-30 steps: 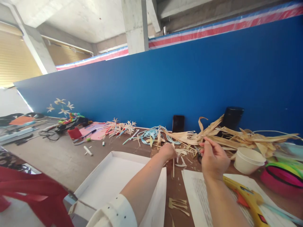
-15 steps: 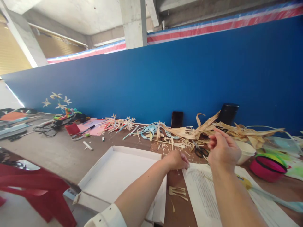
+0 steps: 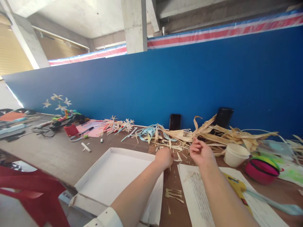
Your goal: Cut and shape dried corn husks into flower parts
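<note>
My left hand (image 3: pixel 164 157) is curled closed just past the corner of a white cardboard tray (image 3: pixel 111 176), among thin straw-coloured husk scraps (image 3: pixel 176 155). What its fingers hold is hidden. My right hand (image 3: pixel 201 153) hovers beside it with fingers pinched together over the scraps; I cannot make out what is in the pinch. A pile of dried husk strips (image 3: pixel 220 134) lies right behind both hands. Cut husk pieces (image 3: pixel 174 194) lie on the brown table between my forearms.
A printed paper sheet (image 3: pixel 196 192) lies under my right arm, with a yellow glue gun (image 3: pixel 236 186) on it. A white cup (image 3: pixel 235 155) and pink pouch (image 3: pixel 261 171) sit to the right. A black phone (image 3: pixel 175 122) leans on the blue partition. Blue ribbon (image 3: pixel 148 131), straw flowers (image 3: pixel 119 124).
My right hand has dropped from its raised position and moved left toward my left hand. My left hand shifted slightly left and farther from me. The scissors seen earlier are now hidden.
</note>
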Tool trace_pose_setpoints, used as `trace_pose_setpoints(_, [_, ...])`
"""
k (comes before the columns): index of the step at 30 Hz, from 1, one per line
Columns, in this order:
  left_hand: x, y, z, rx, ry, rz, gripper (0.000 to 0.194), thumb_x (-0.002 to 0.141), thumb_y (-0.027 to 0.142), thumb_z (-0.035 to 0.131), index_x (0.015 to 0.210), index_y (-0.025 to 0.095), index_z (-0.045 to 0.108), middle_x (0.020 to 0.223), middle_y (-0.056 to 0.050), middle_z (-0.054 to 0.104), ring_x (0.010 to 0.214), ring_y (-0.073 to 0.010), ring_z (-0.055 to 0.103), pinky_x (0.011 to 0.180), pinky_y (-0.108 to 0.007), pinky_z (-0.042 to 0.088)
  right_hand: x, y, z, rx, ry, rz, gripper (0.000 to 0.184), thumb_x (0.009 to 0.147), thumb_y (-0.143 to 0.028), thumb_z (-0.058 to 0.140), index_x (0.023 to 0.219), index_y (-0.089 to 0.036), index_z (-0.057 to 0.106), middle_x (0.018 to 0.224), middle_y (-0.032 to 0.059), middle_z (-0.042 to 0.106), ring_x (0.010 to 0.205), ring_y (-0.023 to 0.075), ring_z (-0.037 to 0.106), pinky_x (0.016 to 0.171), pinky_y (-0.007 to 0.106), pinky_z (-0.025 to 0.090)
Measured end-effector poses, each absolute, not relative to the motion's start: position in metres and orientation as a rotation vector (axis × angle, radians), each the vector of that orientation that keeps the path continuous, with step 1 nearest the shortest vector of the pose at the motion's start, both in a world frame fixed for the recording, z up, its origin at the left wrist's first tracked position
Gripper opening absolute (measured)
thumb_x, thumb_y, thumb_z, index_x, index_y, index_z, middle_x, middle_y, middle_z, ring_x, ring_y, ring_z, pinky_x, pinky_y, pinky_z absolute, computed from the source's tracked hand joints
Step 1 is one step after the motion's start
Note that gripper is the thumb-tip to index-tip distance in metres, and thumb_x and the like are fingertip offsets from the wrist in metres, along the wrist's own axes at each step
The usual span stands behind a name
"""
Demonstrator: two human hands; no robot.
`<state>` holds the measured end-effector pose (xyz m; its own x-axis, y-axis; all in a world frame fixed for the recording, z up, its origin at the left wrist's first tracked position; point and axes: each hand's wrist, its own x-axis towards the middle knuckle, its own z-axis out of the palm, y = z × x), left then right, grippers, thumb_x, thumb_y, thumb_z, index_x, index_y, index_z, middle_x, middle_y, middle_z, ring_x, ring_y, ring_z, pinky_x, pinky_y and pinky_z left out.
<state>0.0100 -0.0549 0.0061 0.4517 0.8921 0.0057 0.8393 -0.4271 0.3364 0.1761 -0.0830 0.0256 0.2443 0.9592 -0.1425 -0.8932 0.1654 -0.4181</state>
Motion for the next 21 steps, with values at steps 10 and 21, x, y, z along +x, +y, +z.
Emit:
trace_pose_setpoints(10, [0.024,-0.045,0.008,2.486,1.45,0.036,0.019,0.061,0.021,0.063,0.078,0.015,0.068,0.086,-0.015,0.066,0.085,-0.0279,0.062,0.075,-0.035,0.048,0.181,-0.068,0.007,-0.402,-0.325,1.4,0.016,0.073,-0.011,0.058,0.088,-0.017,0.054,0.061,-0.0057,0.05,0.039,0.0009,0.045,0.028,0.006,0.033])
trace_pose_setpoints(21, [0.016,-0.061,0.013,2.468,1.177,0.143,0.016,0.066,0.024,0.054,0.076,0.025,0.067,0.078,0.0,0.068,0.072,-0.0154,0.061,0.065,-0.021,0.046,0.18,-0.083,-0.006,-0.239,-0.42,1.408,0.016,0.078,-0.014,0.051,0.092,-0.017,0.058,0.065,-0.0042,0.05,0.043,0.0008,0.045,0.028,0.006,0.031])
